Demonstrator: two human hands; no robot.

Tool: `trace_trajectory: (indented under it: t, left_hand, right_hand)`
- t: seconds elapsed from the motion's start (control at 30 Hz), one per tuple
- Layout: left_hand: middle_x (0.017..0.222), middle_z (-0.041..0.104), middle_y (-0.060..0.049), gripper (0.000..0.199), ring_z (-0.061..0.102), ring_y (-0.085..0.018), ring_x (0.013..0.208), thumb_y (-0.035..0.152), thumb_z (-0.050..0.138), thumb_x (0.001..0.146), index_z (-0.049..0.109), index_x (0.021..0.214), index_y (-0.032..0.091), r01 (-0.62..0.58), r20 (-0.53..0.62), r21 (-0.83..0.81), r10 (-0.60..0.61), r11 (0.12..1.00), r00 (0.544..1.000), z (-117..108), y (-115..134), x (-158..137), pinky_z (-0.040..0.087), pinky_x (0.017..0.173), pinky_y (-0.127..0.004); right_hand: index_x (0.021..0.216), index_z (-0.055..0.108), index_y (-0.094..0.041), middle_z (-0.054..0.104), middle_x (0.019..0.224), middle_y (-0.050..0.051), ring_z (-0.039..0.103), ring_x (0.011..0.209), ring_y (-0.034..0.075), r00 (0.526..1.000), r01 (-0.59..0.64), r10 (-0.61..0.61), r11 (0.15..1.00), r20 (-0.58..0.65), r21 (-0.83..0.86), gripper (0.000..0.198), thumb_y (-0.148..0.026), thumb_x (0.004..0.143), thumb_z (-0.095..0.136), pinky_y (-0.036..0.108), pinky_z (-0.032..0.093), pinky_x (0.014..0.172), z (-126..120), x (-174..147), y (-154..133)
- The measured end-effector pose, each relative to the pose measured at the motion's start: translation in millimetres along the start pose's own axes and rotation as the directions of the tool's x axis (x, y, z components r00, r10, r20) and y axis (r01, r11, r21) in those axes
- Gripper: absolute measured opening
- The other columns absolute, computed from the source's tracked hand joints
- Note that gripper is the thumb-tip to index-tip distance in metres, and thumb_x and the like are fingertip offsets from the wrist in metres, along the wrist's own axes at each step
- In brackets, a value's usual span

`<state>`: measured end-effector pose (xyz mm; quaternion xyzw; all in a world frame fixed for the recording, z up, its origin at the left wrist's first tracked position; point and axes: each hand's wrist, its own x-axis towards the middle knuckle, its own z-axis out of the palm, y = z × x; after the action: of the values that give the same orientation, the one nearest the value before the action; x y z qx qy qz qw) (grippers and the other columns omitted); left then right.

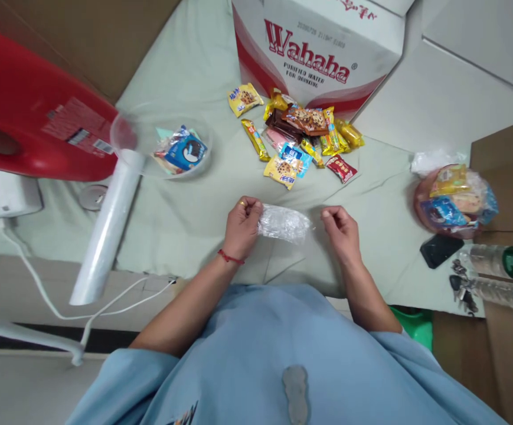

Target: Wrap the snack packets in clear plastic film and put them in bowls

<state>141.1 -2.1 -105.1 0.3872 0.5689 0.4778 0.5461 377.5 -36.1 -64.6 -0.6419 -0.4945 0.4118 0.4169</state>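
Observation:
My left hand [244, 227] pinches one end of a crumpled piece of clear plastic film [284, 224], held in front of my body. To the right of the film's free end is my right hand [341, 230], a small gap apart. Its thumb and fingers are pressed together; whether anything thin is between them cannot be made out. Beyond both hands lies a loose pile of small wrapped snacks [307, 121], in yellow, brown, blue and red packets. A yellow cookie packet [281, 170] and a red packet [342, 169] are at its near edge.
Left are a clear plastic bowl [206, 144] with packets, a film roll [105, 236], and a red jug [30, 106]. A white and red carton [318, 53] stands behind. Right are a film-wrapped snack bowl [422, 206], a black object [441, 250], keys [463, 288] and bottles [489, 260].

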Motion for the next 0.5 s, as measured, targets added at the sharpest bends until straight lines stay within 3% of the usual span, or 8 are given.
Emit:
trace_trajectory:
  t: [0.07,0.13,0.17,0.23,0.3,0.37,0.43,0.5]
  left_hand:
    - [0.067,0.051,0.005,0.028,0.043,-0.012,0.060,0.047,0.069,0.089,0.058,0.085,0.022,0.025,-0.009,0.012,-0.025,1.000,1.000,1,-2,1,0.036,0.057,-0.024]
    - [0.066,0.050,0.005,0.028,0.043,-0.012,0.059,0.048,0.070,0.088,0.059,0.085,0.022,0.051,0.020,0.023,-0.051,0.998,0.998,3,-2,0,0.036,0.057,-0.024]
    - [0.066,0.050,0.005,0.030,0.043,-0.012,0.059,0.050,0.070,0.088,0.059,0.085,0.022,0.058,0.035,0.022,-0.059,0.998,0.998,5,-1,-1,0.036,0.057,-0.025]
    - [0.067,0.051,0.004,0.037,0.044,-0.012,0.060,0.058,0.068,0.090,0.060,0.085,0.022,0.059,0.044,0.014,-0.060,0.998,0.997,6,2,-5,0.037,0.057,-0.025]
    - [0.067,0.052,0.003,0.047,0.046,-0.013,0.060,0.067,0.061,0.093,0.062,0.084,0.022,0.058,0.021,0.007,-0.058,0.998,0.998,6,4,-8,0.038,0.056,-0.027]
    - [0.067,0.054,0.001,0.055,0.047,-0.014,0.060,0.074,0.055,0.094,0.066,0.083,0.022,0.074,-0.008,-0.002,-0.074,0.997,0.997,4,5,-9,0.038,0.056,-0.028]
    - [0.067,0.054,0.001,0.057,0.047,-0.015,0.058,0.076,0.053,0.093,0.068,0.083,0.021,0.111,-0.029,-0.021,-0.112,0.994,0.993,0,4,-8,0.037,0.054,-0.029]
    - [0.065,0.051,0.002,0.054,0.045,-0.014,0.056,0.072,0.054,0.094,0.068,0.085,0.021,0.147,-0.036,-0.030,-0.148,0.989,0.988,-5,2,-4,0.036,0.052,-0.028]
  right_hand:
    - [0.108,0.070,-0.023,0.067,0.098,0.006,0.060,0.087,0.021,0.958,0.285,-0.281,0.943,0.049,-0.170,0.032,-0.053,0.096,0.068,0.036,0.050,0.080,3,-9,-3]
    - [0.122,0.069,-0.024,0.069,0.120,0.012,0.061,0.111,0.028,0.843,0.535,-0.478,0.798,0.248,-0.277,0.040,-0.051,0.093,0.075,0.046,0.050,0.098,13,-15,-5]
    - [0.125,0.069,-0.024,0.068,0.126,0.013,0.060,0.117,0.030,0.788,0.611,-0.520,0.730,0.331,-0.308,0.040,-0.047,0.093,0.076,0.049,0.048,0.102,20,-17,-5]
    - [0.119,0.072,-0.025,0.071,0.124,0.012,0.060,0.115,0.029,0.742,0.664,-0.537,0.671,0.402,-0.329,0.024,-0.036,0.098,0.069,0.050,0.047,0.103,34,-16,-2]
    - [0.108,0.073,-0.025,0.073,0.113,0.010,0.062,0.106,0.026,0.773,0.624,-0.521,0.727,0.361,-0.286,0.015,-0.030,0.102,0.060,0.047,0.049,0.098,44,-11,2]
    - [0.099,0.072,-0.024,0.072,0.104,0.008,0.064,0.100,0.023,0.855,0.493,-0.439,0.854,0.276,-0.168,0.016,-0.034,0.102,0.061,0.042,0.052,0.092,48,-5,3]
    - [0.094,0.069,-0.023,0.071,0.093,0.005,0.065,0.086,0.019,0.953,0.235,-0.233,0.972,0.192,0.017,0.021,-0.043,0.099,0.065,0.035,0.054,0.080,48,0,3]
    - [0.089,0.065,-0.024,0.068,0.082,0.000,0.059,0.066,0.014,0.984,-0.074,0.037,0.974,0.174,0.215,0.029,-0.052,0.093,0.070,0.028,0.050,0.061,45,3,2]
